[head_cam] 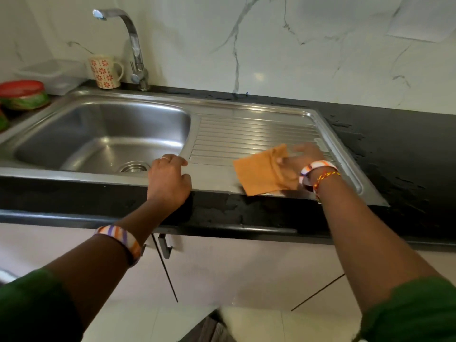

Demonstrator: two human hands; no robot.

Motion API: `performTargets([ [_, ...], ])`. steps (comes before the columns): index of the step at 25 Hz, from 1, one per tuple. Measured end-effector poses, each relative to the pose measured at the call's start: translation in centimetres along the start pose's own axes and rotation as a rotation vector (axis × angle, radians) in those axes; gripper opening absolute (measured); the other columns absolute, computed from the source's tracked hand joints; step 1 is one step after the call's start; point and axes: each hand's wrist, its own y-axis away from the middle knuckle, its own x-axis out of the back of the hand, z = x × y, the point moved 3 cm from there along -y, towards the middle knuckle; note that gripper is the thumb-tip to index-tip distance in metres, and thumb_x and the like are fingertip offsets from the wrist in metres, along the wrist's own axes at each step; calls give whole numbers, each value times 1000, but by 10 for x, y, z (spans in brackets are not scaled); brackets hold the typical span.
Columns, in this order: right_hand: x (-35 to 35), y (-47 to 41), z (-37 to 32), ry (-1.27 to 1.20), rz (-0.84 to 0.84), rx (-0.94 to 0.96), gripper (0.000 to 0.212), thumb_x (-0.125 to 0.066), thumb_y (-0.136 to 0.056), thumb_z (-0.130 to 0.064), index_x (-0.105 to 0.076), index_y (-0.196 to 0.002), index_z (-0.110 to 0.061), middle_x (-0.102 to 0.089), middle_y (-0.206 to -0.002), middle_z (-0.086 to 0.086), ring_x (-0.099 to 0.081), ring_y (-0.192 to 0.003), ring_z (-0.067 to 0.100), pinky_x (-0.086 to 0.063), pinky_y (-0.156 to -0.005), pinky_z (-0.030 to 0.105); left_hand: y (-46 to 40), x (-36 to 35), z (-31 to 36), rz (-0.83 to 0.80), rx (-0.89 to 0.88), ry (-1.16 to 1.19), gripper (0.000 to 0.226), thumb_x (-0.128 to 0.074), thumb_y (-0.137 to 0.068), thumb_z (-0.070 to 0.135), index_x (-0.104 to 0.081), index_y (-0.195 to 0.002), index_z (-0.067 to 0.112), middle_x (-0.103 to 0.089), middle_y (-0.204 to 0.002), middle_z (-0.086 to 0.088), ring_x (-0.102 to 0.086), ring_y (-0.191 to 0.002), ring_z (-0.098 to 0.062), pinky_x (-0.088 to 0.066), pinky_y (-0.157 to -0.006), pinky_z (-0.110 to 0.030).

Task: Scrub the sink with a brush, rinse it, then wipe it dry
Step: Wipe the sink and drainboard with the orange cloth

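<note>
Back wall (pixel 308 58): white marble-look panels with grey veining, glossy, catching soft diffuse light. Paler rectangular patch (pixel 419 18) at upper right of the wall. Worktop (pixel 394 149): black stone, matte, wet streaks and droplets on the right side; rounded front edge. Below it, pale cabinet doors (pixel 246 267) with thin dark seams between them and a grey metal handle (pixel 164 245) near the top. Floor (pixel 259 324): light glossy tiles. Left wall also white, meeting the back wall in a corner.
</note>
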Motion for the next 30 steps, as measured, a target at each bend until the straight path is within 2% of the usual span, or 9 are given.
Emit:
performTargets([
  [2,5,1,6,246,281,-78,44,-57,-86,-30,-53,-122,-5,-54,-128,19,-51,-118,36,-42,-94,37,-14,1,-2,-25,-26,-5,35,-54,-87,15,-54,-122,12,-47,-134,-10,-38,-124,-27,-30,-104,-41],
  [4,-13,11,-5,404,407,101,40,-54,-86,-25,-53,-122,-9,-52,-130,17,-44,-122,36,-36,-97,37,-24,3,-7,-44,-67,-43,36,-53,-87,17,-53,-123,12,-45,-135,-9,-36,-126,-26,-27,-105,-41],
  [6,-40,18,-16,559,317,257,44,-53,-88,-29,-51,-127,-11,-47,-135,13,-37,-125,34,-32,-100,38,-30,1,-14,-71,-112,-100,37,-51,-89,19,-52,-125,12,-43,-136,-8,-33,-127,-25,-25,-105,-40],
  [10,-68,3,-7,494,-102,-383,101,-45,-83,-66,-2,-149,-4,0,-155,23,2,-143,39,-4,-115,54,-38,-2,-22,-106,-55,-135,36,-45,-92,20,-50,-127,10,-45,-134,-9,-34,-126,-26,-24,-105,-39],
  [13,-72,-8,-20,475,-142,-359,96,-54,-86,-49,-1,-148,2,-4,-155,23,-5,-143,38,-12,-117,47,-37,-8,-22,-117,-48,-155,36,-40,-94,22,-47,-128,9,-46,-133,-10,-36,-126,-26,-24,-106,-39],
  [17,-116,-28,-59,510,-101,84,53,-50,-89,-34,-42,-134,-8,-42,-140,15,-38,-130,33,-30,-102,33,-39,-11,-24,-146,-13,-176,36,-37,-96,23,-43,-128,8,-46,-132,-12,-37,-125,-26,-26,-106,-39],
  [22,-182,-11,-101,636,-359,645,56,-32,-91,-45,-37,-141,-21,-28,-153,3,-20,-142,22,-14,-117,40,-39,-8,-23,-155,-5,-212,35,-43,-91,16,-46,-124,5,-49,-127,-16,-40,-121,-31,-28,-103,-41],
  [25,-134,-42,-51,631,-201,410,65,-30,-91,-56,-19,-148,-28,-13,-157,-6,-9,-146,16,-7,-118,45,-37,-6,-21,-162,-6,-207,33,-41,-91,13,-45,-123,5,-50,-125,-15,-40,-120,-30,-27,-103,-41],
  [30,-50,-74,23,581,48,-147,56,-25,-95,-49,-25,-146,-24,-13,-156,2,-6,-144,30,-4,-117,51,-36,-6,-23,-143,0,-209,33,-39,-92,13,-44,-124,6,-49,-125,-14,-41,-119,-28,-29,-103,-39],
])
